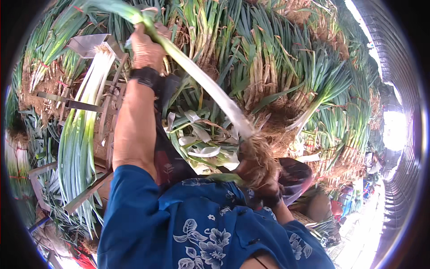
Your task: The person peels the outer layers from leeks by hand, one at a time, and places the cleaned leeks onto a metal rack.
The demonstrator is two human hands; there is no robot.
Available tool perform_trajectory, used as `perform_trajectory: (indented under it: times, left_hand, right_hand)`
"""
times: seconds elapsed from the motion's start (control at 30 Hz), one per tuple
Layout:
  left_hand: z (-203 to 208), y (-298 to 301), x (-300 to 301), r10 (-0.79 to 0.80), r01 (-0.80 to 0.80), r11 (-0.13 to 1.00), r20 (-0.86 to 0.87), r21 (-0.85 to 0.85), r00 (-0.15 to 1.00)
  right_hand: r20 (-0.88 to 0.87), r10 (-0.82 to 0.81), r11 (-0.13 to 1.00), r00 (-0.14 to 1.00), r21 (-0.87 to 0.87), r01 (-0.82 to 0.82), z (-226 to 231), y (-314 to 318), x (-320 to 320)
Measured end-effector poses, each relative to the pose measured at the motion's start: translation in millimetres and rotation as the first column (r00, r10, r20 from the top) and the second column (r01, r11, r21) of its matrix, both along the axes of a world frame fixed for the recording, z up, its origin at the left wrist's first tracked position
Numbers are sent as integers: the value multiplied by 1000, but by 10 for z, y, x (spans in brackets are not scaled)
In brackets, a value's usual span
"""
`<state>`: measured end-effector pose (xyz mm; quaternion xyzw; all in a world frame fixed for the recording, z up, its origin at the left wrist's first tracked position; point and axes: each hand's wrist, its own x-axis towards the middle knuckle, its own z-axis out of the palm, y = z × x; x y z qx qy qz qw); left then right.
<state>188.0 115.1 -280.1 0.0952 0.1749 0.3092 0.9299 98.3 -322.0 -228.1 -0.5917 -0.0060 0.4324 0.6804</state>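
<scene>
A long leek (pixel 201 78) with a white stem slants across the middle. My left hand (pixel 148 47) is closed round its green upper part, near the top of the view. At the lower end hangs a shaggy brown root tuft (pixel 262 154). My right hand (pixel 251 172) is closed at that root end, close to my body, its fingers partly covered by the roots. A strip of green leaf (pixel 224 177) lies beside the right hand. Peeled leaf scraps (pixel 204 150) are heaped below the stem.
To the left, cleaned leeks (pixel 87 107) lie across a metal frame (pixel 112 96) with a tray-like end plate (pixel 89 45). Bundled leeks (pixel 264 58) with soil-covered roots fill the far side and the right. A ribbed sheet wall (pixel 398 45) rises at the far right.
</scene>
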Motion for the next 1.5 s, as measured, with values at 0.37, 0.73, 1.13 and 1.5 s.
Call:
perform_trajectory:
  times: [0.37,0.73,1.13,1.5]
  left_hand:
    - [-192,480,59,115,-103,989,-123,103,986]
    - [30,-620,172,-98,148,960,-211,238,973]
    - [39,-1044,216,-301,312,926,-83,211,950]
    - [-180,-1193,276,-144,354,774,-399,525,905]
  right_hand:
    - [152,-314,834,937,517,196,796,-1633,-49]
    - [691,665,656,284,-722,221,6,-31,1266]
    - [199,129,989,971,-94,-112,-694,1145,644]
    - [262,45,968,964,-249,22,-808,975,599]
